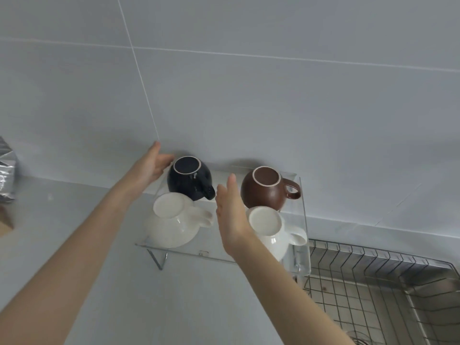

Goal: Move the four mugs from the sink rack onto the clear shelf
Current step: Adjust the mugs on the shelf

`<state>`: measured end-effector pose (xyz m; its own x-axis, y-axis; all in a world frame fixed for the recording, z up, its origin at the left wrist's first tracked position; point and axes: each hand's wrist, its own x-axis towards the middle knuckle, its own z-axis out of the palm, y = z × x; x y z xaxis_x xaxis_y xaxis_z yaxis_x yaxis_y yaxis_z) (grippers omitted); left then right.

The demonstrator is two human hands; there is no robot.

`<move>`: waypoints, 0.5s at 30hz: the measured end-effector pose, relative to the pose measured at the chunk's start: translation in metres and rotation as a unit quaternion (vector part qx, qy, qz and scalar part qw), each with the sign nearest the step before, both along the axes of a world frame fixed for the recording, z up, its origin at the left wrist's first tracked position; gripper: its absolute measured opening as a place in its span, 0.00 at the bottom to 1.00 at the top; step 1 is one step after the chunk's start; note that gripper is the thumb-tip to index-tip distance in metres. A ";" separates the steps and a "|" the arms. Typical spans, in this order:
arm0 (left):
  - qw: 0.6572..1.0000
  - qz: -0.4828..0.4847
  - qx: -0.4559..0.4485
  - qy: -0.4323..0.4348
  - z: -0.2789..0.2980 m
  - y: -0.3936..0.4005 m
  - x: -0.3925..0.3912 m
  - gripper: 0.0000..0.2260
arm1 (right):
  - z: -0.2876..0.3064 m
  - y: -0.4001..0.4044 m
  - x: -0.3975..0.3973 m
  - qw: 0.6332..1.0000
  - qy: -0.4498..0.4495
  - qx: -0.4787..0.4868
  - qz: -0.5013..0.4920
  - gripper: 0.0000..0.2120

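Note:
Several mugs stand upside down on the clear shelf (302, 195) against the wall. The black mug (189, 181) is at the back left, the brown mug (266, 192) at the back right. A cream mug (174, 225) sits front left and a white mug (271, 230) front right. My left hand (151, 165) is open with its fingers beside the black mug's left side. My right hand (230, 212) is open and flat between the two columns of mugs, just left of the white mug. Neither hand holds anything.
A wire sink rack (373, 277) lies over the steel sink at the lower right, with no mugs showing in it. A silver foil bag (6, 170) stands at the left edge on the grey counter. A tiled wall rises behind the shelf.

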<state>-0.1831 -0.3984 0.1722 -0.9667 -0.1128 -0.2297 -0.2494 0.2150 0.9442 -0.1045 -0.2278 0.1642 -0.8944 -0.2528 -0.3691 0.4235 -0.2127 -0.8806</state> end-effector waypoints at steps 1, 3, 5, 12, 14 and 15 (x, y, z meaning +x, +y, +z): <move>1.000 0.003 0.010 -0.009 -0.004 -0.005 0.000 0.27 | -0.005 -0.005 0.000 1.000 -0.002 0.018 0.006 0.29; 1.000 0.005 0.027 -0.015 -0.009 -0.009 0.001 0.28 | -0.012 -0.012 0.001 0.999 -0.004 0.041 0.013 0.28; 0.999 -0.002 0.039 -0.013 -0.012 -0.010 0.002 0.28 | -0.014 -0.016 0.001 0.999 -0.002 0.050 0.016 0.28; 1.000 -0.014 0.027 0.002 -0.015 -0.008 0.010 0.27 | -0.013 -0.013 -0.003 0.996 0.010 0.087 0.018 0.27; 0.999 -0.013 0.032 0.012 -0.016 -0.005 0.017 0.26 | -0.013 -0.012 -0.010 0.996 0.006 0.089 0.002 0.27; 0.999 -0.012 0.037 0.016 -0.017 -0.005 0.021 0.26 | -0.013 -0.012 -0.014 0.996 0.003 0.087 -0.007 0.27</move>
